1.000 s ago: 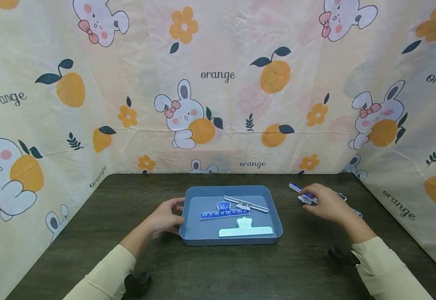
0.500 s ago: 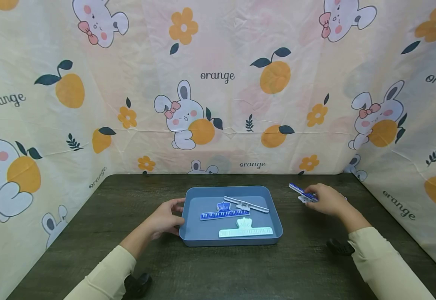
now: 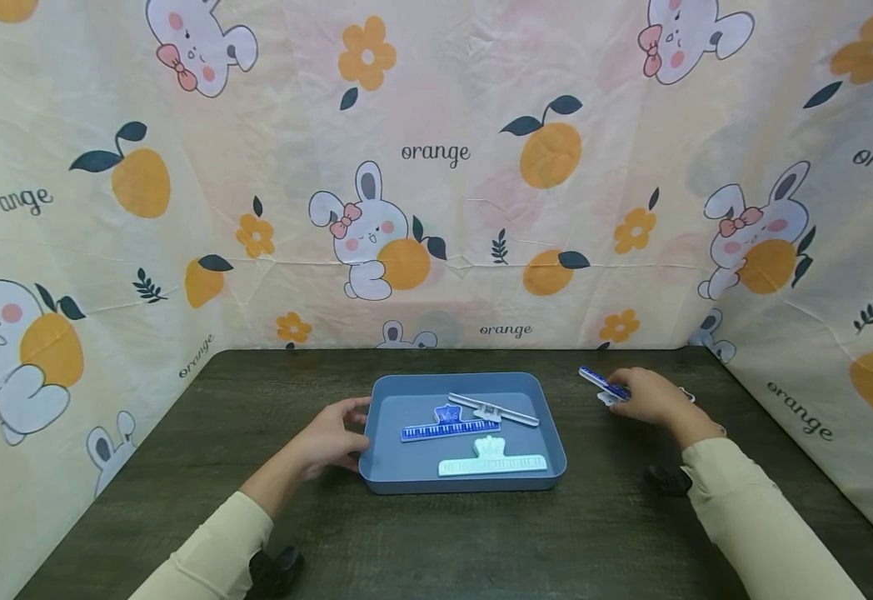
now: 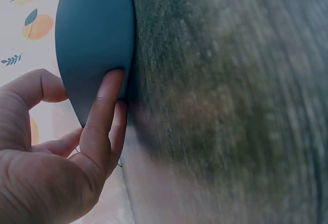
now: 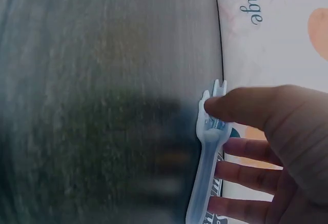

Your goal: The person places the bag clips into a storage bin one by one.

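My left hand point(image 3: 331, 437) holds the left end of a blue-grey tray point(image 3: 371, 479); in the left wrist view a finger presses the tray's outer wall point(image 4: 95, 24). Inside the tray lie a blue clip point(image 3: 447, 430) with a piano-key pattern, a pale clip point(image 3: 507, 412) resting on edge, and a mint-green clip point(image 3: 492, 465). To the right, my right hand point(image 3: 650, 398) pinches another blue piano-key clip point(image 3: 594, 379) by its handle. The right wrist view has the thumb on one side of that clip's handle point(image 5: 207, 124) and the fingers on the other.
Partly hidden behind the right hand, a pale-edged piece point(image 3: 687, 394) shows on the dark wooden table point(image 3: 436, 550). A printed cloth point(image 3: 466, 208) with rabbits and oranges hangs behind the table and along both sides.
My right hand has closed its fingers around the blue clip, and the right forearm has shifted a little left. Left hand, tray and its clips stay the same.
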Demonstrator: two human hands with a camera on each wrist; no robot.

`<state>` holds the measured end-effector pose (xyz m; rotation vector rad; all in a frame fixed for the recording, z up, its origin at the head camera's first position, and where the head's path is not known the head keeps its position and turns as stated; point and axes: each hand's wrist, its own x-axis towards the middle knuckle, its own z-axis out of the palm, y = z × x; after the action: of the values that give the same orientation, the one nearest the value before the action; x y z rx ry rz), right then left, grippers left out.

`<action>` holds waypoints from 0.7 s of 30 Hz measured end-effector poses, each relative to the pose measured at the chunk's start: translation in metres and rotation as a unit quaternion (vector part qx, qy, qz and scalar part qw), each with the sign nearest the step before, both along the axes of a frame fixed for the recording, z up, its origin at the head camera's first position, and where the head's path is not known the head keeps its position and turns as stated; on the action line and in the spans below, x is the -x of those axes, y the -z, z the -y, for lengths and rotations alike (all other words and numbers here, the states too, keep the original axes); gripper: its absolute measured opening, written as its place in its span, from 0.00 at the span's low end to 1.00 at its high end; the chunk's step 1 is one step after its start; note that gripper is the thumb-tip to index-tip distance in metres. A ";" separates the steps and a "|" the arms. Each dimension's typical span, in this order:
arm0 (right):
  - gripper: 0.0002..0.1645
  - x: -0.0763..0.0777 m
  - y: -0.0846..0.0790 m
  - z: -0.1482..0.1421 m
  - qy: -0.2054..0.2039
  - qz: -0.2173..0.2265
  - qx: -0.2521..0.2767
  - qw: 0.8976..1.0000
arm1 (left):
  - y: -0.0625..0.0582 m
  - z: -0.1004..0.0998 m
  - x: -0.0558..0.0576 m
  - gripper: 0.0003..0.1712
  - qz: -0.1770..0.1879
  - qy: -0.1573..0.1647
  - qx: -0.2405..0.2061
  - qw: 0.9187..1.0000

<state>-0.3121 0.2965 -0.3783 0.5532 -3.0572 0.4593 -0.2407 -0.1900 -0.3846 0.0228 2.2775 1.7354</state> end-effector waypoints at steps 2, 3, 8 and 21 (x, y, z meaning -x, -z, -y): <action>0.25 0.003 0.001 0.001 0.003 0.000 -0.011 1.000 | 0.000 0.000 0.000 0.44 0.000 -0.001 0.000 1.000; 0.25 0.005 0.002 0.001 0.005 0.000 -0.017 1.000 | 0.000 0.000 0.000 0.44 0.000 -0.002 0.000 1.000; 0.25 0.009 0.003 0.003 0.017 0.009 -0.035 0.999 | -0.001 -0.001 -0.001 0.44 0.000 -0.002 0.000 1.000; 0.19 0.008 0.002 0.004 0.019 0.008 -0.033 0.999 | -0.001 -0.001 -0.001 0.45 -0.003 -0.001 0.005 1.000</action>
<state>-0.3205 0.2923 -0.3798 0.4940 -3.1011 0.3650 -0.2393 -0.1895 -0.3836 0.0226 2.2911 1.7267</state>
